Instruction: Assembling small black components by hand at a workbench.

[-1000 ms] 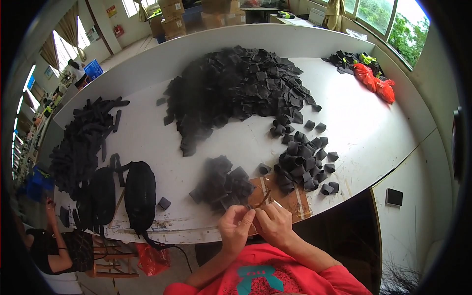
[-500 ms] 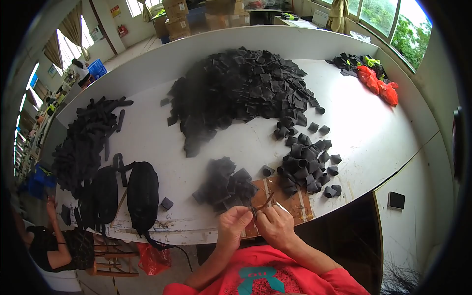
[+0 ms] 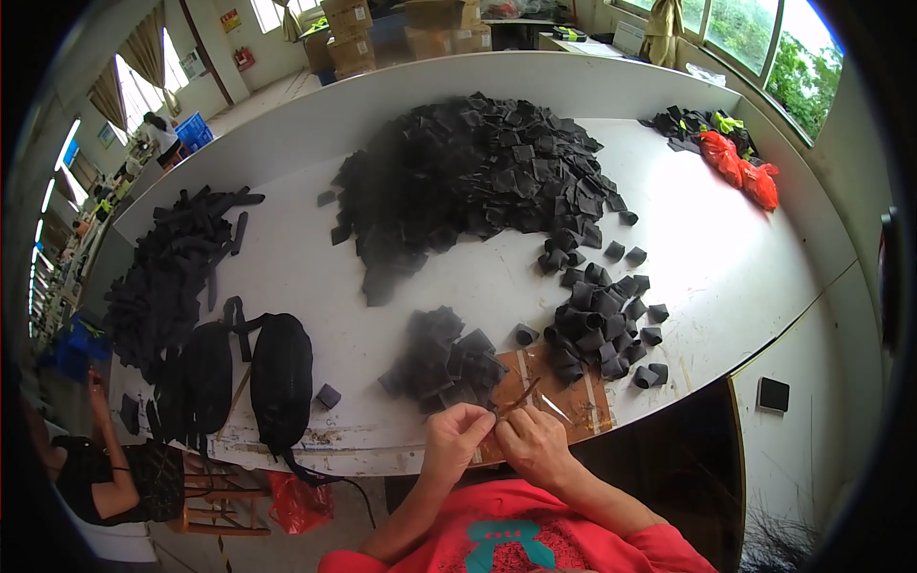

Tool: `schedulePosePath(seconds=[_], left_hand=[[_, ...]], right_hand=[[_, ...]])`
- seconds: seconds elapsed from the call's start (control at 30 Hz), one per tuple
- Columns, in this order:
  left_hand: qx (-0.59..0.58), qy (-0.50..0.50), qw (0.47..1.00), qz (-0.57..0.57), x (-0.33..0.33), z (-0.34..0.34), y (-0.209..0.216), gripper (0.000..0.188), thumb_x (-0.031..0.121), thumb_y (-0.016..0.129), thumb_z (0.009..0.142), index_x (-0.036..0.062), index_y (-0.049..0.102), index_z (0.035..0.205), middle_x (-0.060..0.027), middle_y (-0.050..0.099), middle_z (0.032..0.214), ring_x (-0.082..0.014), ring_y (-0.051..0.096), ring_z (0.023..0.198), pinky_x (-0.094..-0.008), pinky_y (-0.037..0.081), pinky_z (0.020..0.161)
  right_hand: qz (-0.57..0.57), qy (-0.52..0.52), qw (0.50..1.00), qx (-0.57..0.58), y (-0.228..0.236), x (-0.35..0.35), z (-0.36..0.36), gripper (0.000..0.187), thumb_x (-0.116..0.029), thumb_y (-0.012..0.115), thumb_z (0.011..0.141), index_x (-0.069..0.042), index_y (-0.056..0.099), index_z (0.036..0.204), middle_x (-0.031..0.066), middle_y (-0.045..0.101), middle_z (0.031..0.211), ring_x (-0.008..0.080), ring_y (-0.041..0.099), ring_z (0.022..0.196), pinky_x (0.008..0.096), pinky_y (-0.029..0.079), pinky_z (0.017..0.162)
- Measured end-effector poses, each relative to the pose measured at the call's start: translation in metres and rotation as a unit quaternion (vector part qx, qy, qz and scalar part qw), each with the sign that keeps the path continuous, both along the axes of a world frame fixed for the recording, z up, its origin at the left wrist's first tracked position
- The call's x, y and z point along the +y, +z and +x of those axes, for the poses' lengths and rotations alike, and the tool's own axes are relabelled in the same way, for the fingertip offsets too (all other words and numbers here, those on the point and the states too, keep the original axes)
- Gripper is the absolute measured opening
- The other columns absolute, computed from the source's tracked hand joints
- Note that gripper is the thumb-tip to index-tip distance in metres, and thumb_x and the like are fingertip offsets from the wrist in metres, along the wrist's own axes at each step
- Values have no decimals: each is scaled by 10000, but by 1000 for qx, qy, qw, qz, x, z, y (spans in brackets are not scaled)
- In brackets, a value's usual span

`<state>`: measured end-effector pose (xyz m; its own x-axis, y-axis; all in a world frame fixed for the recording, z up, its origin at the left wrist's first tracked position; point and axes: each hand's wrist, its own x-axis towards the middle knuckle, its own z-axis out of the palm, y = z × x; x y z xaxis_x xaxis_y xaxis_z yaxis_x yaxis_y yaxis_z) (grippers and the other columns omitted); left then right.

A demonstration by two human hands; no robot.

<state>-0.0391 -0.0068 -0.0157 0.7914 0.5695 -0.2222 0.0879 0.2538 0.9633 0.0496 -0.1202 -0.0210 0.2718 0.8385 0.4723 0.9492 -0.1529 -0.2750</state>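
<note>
My left hand [image 3: 458, 441] and my right hand [image 3: 535, 443] meet at the table's near edge, fingertips pinched close together. A small dark bit shows between them, mostly hidden by the fingers. A thin brown strip [image 3: 522, 393] sticks up beyond my right fingers; I cannot tell whether they grip it. Beside it lies a thin whitish sliver [image 3: 554, 408] on a brown board [image 3: 594, 393] with pale tape lines. Left of the board sits a small heap of black fabric pieces [image 3: 444, 358]. On its right lies a cluster of folded black fabric loops [image 3: 597, 325].
A large heap of black fabric squares [image 3: 497, 172] covers the table's far middle. Rolled black strips [image 3: 172, 267] and black pouches [image 3: 281, 377] lie left. Red plastic bags [image 3: 740, 172] lie far right. A co-worker's arm [image 3: 113, 458] shows at lower left.
My fingertips have come closer together, and less of the dark bit shows between them. The whitish sliver now lies apart from my right hand. The whole view has shifted slightly.
</note>
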Motion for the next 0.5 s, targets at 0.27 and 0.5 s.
schedulePosePath(seconds=[0.27, 0.5], left_hand=[[-50, -1, 994, -97, 7, -9, -5, 78, 51, 583, 818, -19, 590, 851, -14, 597, 725, -52, 538, 645, -174, 431, 586], [-47, 11, 994, 100, -10, -3, 3, 44, 34, 585, 810, -5, 583, 831, -3, 595, 708, -57, 547, 622, -178, 428, 560]], right_hand=[[36, -19, 964, 262, 29, -2, 3, 242, -147, 685, 686, -30, 576, 868, 71, 544, 756, 215, 561, 662, 289, 454, 526], [114, -34, 935, 334, 27, -3, 2, 159, -69, 651, 711, -28, 595, 853, 83, 540, 710, 222, 563, 607, 306, 455, 512]])
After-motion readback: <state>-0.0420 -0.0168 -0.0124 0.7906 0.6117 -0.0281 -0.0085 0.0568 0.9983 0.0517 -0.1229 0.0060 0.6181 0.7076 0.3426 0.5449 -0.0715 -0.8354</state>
